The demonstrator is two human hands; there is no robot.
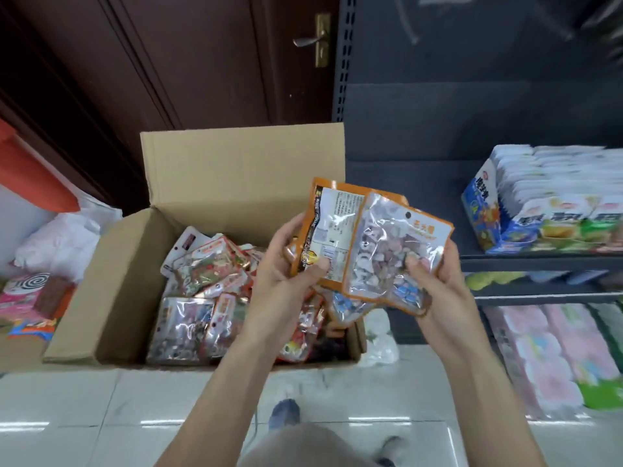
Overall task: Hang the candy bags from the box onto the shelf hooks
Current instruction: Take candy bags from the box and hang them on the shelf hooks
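Left thumb (320,264) is pressed onto the printed back of an orange-edged candy bag (332,230); remaining fingers are curled behind it, so that bag is pinched by the left hand (286,264). Right thumb (413,262) is laid on the clear front of a second candy bag (387,254), with fingers wrapped round its right edge and behind; bag is gripped by the right hand (435,274).

The two bags are overlapped, front-facing one on top and to the right, hang hole seen near its upper edge. More bags are held beneath, hanging below the right hand; count cannot be told.

Both held above the right end of the open cardboard box (135,264), which is set on the tiled floor (101,399) and is filled with a loose pile of bags (209,291). Box flaps are folded open, rear flap upright.

Dark shelf unit (438,112) is located to the right of the box, well apart from the hands. Hooks (406,21) are seen blurred near the top. Boxed snack packs (546,200) are stacked on a shelf; pink and green packs (556,358) lie lower. Brown door (202,62) stands behind the box.
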